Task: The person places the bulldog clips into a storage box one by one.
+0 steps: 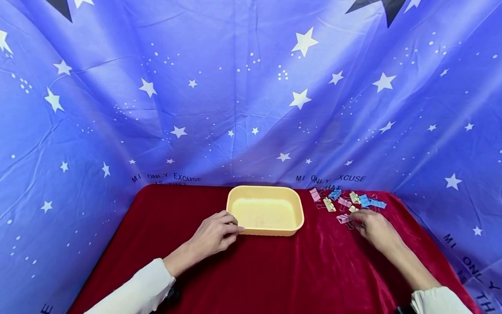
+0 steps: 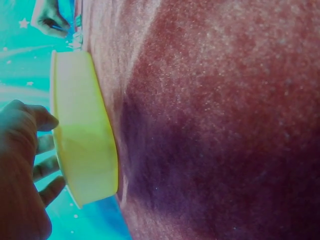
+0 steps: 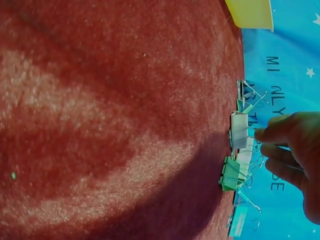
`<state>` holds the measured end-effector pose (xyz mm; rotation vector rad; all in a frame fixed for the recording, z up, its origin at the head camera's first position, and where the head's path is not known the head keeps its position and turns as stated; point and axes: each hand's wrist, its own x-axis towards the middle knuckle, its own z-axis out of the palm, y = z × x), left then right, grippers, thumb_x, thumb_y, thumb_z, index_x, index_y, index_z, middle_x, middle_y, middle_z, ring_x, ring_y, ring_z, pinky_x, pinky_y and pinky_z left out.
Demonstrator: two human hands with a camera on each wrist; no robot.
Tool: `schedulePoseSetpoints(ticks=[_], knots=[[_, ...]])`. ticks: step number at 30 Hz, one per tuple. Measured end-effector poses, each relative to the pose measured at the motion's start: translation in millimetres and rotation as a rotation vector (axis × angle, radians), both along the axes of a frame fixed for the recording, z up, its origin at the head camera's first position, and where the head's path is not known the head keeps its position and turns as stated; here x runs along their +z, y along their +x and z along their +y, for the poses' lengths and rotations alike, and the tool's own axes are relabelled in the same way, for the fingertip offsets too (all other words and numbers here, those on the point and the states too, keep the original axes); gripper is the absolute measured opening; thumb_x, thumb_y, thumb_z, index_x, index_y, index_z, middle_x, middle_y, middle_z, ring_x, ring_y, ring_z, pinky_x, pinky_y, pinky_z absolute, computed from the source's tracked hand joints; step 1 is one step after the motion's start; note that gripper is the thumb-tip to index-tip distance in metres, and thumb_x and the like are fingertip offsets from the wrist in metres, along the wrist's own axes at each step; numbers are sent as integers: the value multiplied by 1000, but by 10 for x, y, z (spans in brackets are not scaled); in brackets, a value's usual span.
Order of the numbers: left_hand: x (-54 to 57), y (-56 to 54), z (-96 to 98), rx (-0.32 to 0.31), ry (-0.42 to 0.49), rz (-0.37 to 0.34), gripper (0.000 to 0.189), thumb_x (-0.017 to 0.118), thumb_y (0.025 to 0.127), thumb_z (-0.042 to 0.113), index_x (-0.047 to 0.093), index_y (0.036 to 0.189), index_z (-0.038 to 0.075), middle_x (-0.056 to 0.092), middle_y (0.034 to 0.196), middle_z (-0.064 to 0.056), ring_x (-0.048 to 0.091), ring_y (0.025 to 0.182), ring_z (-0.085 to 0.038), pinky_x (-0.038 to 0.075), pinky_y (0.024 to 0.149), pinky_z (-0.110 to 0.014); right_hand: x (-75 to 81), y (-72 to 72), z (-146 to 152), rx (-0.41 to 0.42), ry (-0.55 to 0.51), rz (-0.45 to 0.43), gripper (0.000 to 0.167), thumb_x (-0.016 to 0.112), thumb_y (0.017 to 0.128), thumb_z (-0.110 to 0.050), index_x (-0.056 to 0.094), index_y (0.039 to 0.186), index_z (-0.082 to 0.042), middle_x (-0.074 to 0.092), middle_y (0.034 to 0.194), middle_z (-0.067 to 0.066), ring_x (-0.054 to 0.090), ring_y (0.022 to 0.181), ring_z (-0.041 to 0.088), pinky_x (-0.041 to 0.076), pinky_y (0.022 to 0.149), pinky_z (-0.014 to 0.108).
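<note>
A pale yellow plastic tray stands on the red cloth in the middle. My left hand grips its near left corner; in the left wrist view the thumb lies on the rim of the tray and the other fingers reach past it. Over at the right, my right hand bends down among several small binder clips. Closest to its fingertips are a pink binder clip and a yellow one. In the right wrist view the thumb is beside the clips; whether the fingers pinch one is hidden.
Further binder clips lie behind the right hand: a pink one, a yellow one and a blue one. Red velvety cloth covers the table. A blue curtain with white stars hangs behind and along both sides.
</note>
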<state>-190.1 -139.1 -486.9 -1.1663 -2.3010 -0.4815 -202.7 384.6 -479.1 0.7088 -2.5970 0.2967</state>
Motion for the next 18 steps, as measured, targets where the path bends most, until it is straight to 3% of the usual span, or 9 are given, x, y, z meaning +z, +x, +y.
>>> schedulePoseSetpoints(ticks=[8, 18], knots=[[7, 1, 7, 16, -2, 10, 24, 90, 85, 9, 92, 105, 22, 78, 97, 6, 69, 98, -13, 60, 87, -29, -61, -45, 53, 73, 21, 97, 44, 78, 67, 23, 86, 101, -4, 81, 97, 11, 79, 90, 37, 66, 78, 52], [11, -4, 5, 13, -9, 8, 33, 87, 82, 3, 92, 107, 23, 78, 98, 7, 70, 101, -12, 62, 88, -28, -130, -102, 71, 101, 56, 142, 38, 87, 69, 19, 87, 97, -6, 82, 93, 9, 78, 90, 35, 66, 79, 49]])
